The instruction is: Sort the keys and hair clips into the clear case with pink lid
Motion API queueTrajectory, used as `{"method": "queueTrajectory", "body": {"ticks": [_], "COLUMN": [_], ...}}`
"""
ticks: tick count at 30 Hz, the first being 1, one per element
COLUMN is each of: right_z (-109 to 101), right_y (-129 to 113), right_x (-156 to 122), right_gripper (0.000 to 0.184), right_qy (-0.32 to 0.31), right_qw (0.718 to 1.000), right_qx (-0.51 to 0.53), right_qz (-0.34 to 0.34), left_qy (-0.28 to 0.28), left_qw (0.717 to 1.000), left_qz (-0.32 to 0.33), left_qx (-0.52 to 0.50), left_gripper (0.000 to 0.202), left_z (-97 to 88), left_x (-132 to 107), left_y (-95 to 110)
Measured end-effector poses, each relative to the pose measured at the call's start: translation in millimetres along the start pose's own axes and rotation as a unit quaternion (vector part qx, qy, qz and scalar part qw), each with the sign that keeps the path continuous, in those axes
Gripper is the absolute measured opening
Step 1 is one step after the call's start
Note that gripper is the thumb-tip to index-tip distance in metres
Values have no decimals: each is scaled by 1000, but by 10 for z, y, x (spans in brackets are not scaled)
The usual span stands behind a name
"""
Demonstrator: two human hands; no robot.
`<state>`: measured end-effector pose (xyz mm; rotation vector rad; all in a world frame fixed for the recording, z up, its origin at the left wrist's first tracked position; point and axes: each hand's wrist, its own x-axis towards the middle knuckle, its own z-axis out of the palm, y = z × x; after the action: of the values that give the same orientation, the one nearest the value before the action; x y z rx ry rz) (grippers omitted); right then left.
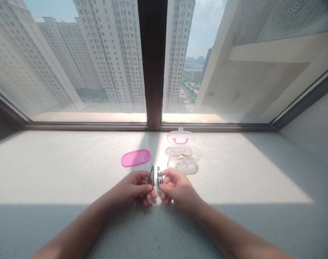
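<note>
My left hand (137,187) pinches a dark metal snap hair clip (151,176) and holds it upright over the white stone sill (72,172). My right hand (177,187) pinches a second dark hair clip (160,177) the same way. The two clips stand side by side, almost touching. Just beyond my right hand sits a small clear plastic box (183,160), its lid (180,138) open toward the window, with a few small items inside. A flat pink oval piece (135,157) lies beyond my left hand.
A dark window frame post (152,64) rises behind the sill, with glass panes on both sides and tall buildings outside. A white wall (314,133) bounds the sill on the right. Shadow covers the near part of the sill.
</note>
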<state>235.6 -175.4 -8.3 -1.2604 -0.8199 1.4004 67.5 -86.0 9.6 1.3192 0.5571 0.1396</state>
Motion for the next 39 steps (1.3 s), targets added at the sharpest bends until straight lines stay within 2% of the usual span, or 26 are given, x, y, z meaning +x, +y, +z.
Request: {"method": "queueTrajectory", "body": {"ticks": [5, 11, 34, 39], "right_z": [-4, -5, 10, 2], "right_y": [3, -9, -52, -49], "right_x": [-3, -28, -35, -39], "right_gripper": [31, 29, 32, 28], "right_qy": [-29, -32, -4, 10], "right_qw": [1000, 999, 999, 999], "right_qx": [-13, -24, -7, -2], "right_qz": [-1, 0, 54, 42], "left_qy": [10, 13, 27, 39], "left_qw": [1000, 1000, 999, 999], "left_qz": [2, 0, -31, -26], "left_qx": [-2, -1, -30, -20], "left_gripper": [27, 24, 21, 21], "left_z": [0, 15, 62, 78], "left_x": [-1, -5, -9, 3], "left_y": [-14, 15, 59, 24]}}
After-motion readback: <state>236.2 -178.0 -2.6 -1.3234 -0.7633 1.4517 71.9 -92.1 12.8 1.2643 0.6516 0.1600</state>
